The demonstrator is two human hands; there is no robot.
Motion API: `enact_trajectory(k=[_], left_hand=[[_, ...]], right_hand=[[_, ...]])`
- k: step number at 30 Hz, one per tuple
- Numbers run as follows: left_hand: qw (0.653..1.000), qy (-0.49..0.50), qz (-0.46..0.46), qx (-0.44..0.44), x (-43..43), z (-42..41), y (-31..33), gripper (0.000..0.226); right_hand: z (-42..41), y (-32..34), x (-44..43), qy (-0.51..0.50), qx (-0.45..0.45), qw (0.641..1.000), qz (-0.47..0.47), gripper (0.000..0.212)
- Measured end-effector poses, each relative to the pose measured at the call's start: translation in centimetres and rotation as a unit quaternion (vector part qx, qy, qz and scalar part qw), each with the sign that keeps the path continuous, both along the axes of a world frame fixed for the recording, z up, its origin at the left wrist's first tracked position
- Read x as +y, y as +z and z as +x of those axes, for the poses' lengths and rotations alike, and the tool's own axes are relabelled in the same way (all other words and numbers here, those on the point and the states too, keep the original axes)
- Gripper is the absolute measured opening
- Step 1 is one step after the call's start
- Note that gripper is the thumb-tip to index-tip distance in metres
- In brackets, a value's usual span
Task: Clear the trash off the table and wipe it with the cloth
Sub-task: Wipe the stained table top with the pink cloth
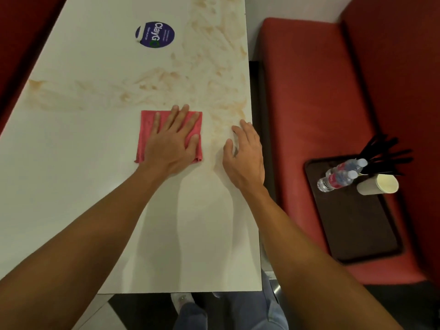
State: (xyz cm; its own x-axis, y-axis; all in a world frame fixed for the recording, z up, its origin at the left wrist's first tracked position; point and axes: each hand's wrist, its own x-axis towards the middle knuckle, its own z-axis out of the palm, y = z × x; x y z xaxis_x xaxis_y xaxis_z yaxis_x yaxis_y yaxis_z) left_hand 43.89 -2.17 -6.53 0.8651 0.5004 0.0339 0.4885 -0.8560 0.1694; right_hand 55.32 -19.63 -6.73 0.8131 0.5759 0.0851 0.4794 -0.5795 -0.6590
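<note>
A folded pink cloth [147,129] lies flat on the white table [71,163], near its middle. My left hand [171,141] presses down on the cloth with fingers spread. My right hand [245,153] rests on the bare table just right of the cloth, close to the right edge, fingers apart and holding nothing. Brown smears [214,67] cover the far and right part of the table, beyond both hands.
A round blue sticker [154,34] sits on the far table. A red bench [321,103] runs along the right side; on it lies a dark tray [357,222] holding two plastic bottles [340,175], a paper cup [378,184] and black cutlery [388,153].
</note>
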Motion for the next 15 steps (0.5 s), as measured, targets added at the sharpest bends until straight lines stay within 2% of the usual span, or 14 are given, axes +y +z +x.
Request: enact_trajectory(k=[3,9,13,15], left_hand=[[1.0,-0.007,0.001,-0.001,-2.2,2.5,0.3,0.065],[0.999,-0.045,-0.004,0.003,-2.4,-1.8,-0.1,0.064],[1.0,-0.008,0.006,-0.005,-1.3,1.6,-0.1,0.065],[1.0,-0.029,0.011,0.002,-3.0,2.8,0.2,0.065]], right_hand=[[0.0,0.0,0.0,0.0,-0.003,1.0,0.001,0.052],[-0.1,0.1,0.1,-0.001,0.004,1.0,0.002,0.055],[0.0,0.0,0.1,-0.003,0.002,1.0,0.009,0.053],[0.1,-0.1,0.0,-0.007,0.003,1.0,0.012,0.054]])
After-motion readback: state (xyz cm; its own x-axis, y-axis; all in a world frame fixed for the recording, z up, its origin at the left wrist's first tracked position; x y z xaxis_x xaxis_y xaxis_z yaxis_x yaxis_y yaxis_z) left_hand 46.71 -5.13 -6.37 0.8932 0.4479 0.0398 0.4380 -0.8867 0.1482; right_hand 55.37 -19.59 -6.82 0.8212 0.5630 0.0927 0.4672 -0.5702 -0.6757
